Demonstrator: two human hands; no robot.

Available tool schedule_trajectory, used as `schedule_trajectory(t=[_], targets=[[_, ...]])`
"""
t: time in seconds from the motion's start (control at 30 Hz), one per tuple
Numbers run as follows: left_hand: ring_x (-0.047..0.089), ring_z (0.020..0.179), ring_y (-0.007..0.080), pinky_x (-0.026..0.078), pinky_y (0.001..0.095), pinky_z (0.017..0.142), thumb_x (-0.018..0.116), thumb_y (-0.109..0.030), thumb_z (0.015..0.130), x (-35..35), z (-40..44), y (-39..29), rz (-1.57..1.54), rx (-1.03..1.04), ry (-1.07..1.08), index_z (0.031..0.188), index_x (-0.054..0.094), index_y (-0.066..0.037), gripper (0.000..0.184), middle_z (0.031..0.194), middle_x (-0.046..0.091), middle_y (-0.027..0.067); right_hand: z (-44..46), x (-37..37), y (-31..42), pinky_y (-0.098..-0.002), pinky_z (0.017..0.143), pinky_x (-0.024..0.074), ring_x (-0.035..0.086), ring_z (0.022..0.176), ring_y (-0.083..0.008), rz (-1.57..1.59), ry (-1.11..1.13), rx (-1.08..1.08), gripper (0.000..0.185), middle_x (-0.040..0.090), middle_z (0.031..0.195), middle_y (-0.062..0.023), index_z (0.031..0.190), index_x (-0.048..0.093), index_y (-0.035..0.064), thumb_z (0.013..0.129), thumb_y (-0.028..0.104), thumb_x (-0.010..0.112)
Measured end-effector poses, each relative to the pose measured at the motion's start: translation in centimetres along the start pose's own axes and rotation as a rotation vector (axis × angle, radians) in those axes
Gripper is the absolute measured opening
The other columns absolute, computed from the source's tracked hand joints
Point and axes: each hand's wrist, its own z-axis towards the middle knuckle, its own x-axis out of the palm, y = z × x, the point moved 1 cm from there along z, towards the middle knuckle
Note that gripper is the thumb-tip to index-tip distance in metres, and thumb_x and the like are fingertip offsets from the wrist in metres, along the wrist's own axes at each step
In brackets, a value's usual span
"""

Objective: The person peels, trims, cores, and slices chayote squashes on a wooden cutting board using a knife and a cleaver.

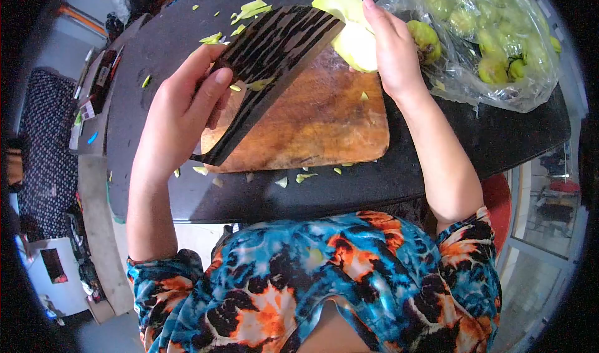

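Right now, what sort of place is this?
Probably an informal food-preparation area, perhaps in a home: a broad-bladed knife above a wooden cutting board, pale-green peelings on the black table, and a clear plastic bag of green produce.

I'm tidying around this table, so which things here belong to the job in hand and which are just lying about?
Seem part of the job:
broad blade, in the left hand
pale green piece, in the right hand
wooden board
green scraps
clear bag of green fruit, possibly

Seem just lying about:
small blue item, at left
dark patterned cloth, far left
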Motion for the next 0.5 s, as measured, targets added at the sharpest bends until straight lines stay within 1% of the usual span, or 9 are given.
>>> schedule_trajectory(t=[0.07, 0.13, 0.2, 0.23, 0.3, 0.4, 0.5], targets=[[0.042, 0.058, 0.0031, 0.035, 0.0196, 0.051, 0.049, -0.017, 0.096, -0.5, 0.1, -0.6, 0.0, -0.049, 0.065, 0.118, 0.05, 0.0, 0.028, 0.071, 0.049, -0.0022, 0.2, -0.2, -0.1, -0.0262, 0.055, 0.0499, 0.059, 0.064, -0.0104, -0.088, 0.013, -0.053, 0.042, 0.062, 0.075, -0.0041, 0.095, 0.062, -0.0009, 0.096, 0.038, 0.046], [0.041, 0.059, 0.0015, 0.035, 0.0183, 0.051, 0.049, -0.017, 0.096, -1.2, 0.4, -0.1, -0.038, -0.1, 0.062, 0.12, 0.05, 0.0, 0.029, 0.072, 0.049, -0.0032, 0.4, -0.5, -0.2, -0.0249, 0.06, 0.0469, 0.057, 0.067, -0.0084, -0.197, 0.06, -0.142, 0.042, 0.062, 0.075, -0.0029, 0.093, 0.062, -0.0015, 0.096, 0.037, 0.047], [0.04, 0.06, -0.0005, 0.033, 0.016, 0.05, 0.05, -0.018, 0.096, -1.6, 0.4, -0.4, -0.046, -0.128, 0.078, 0.122, 0.05, -0.001, 0.031, 0.072, 0.048, -0.0051, 0.4, -0.6, -0.1, -0.0249, 0.064, 0.0447, 0.055, 0.069, -0.0081, -0.225, 0.111, -0.133, 0.042, 0.063, 0.076, -0.0027, 0.094, 0.062, -0.0017, 0.096, 0.037, 0.046], [0.041, 0.059, 0.0001, 0.033, 0.0162, 0.049, 0.049, -0.019, 0.096, -1.9, 0.5, -0.5, -0.031, -0.12, 0.1, 0.122, 0.05, -0.002, 0.031, 0.072, 0.048, -0.0048, 0.4, -0.5, 0.0, -0.0249, 0.066, 0.0436, 0.054, 0.07, -0.008, -0.239, 0.137, -0.129, 0.042, 0.063, 0.076, -0.0025, 0.094, 0.062, -0.0018, 0.096, 0.037, 0.046], [0.041, 0.057, 0.0013, 0.032, 0.0166, 0.047, 0.047, -0.019, 0.097, -2.2, 0.5, -0.5, -0.001, -0.102, 0.145, 0.123, 0.049, -0.003, 0.031, 0.072, 0.049, -0.0043, 0.2, -0.1, 0.2, -0.026, 0.066, 0.0442, 0.055, 0.07, -0.0088, -0.254, 0.156, -0.145, 0.043, 0.064, 0.076, -0.0031, 0.095, 0.063, -0.002, 0.096, 0.038, 0.046], [0.04, 0.059, -0.0004, 0.032, 0.0161, 0.049, 0.049, -0.02, 0.097, -1.5, 0.4, -1.0, 0.004, -0.119, 0.196, 0.121, 0.051, -0.002, 0.03, 0.069, 0.046, -0.0061, -0.2, 0.2, 0.2, -0.0272, 0.066, 0.0444, 0.055, 0.07, -0.0095, -0.279, 0.174, -0.135, 0.044, 0.064, 0.076, -0.0036, 0.096, 0.063, -0.0022, 0.096, 0.038, 0.046], [0.039, 0.058, -0.0007, 0.031, 0.0165, 0.048, 0.048, -0.021, 0.097, -1.2, 0.4, -0.7, -0.019, -0.106, 0.143, 0.12, 0.051, -0.002, 0.03, 0.067, 0.043, -0.0068, -0.1, 0.2, -0.1, -0.0279, 0.066, 0.0444, 0.055, 0.069, -0.0098, -0.281, 0.157, -0.157, 0.044, 0.064, 0.075, -0.004, 0.095, 0.063, -0.0018, 0.096, 0.039, 0.046]])
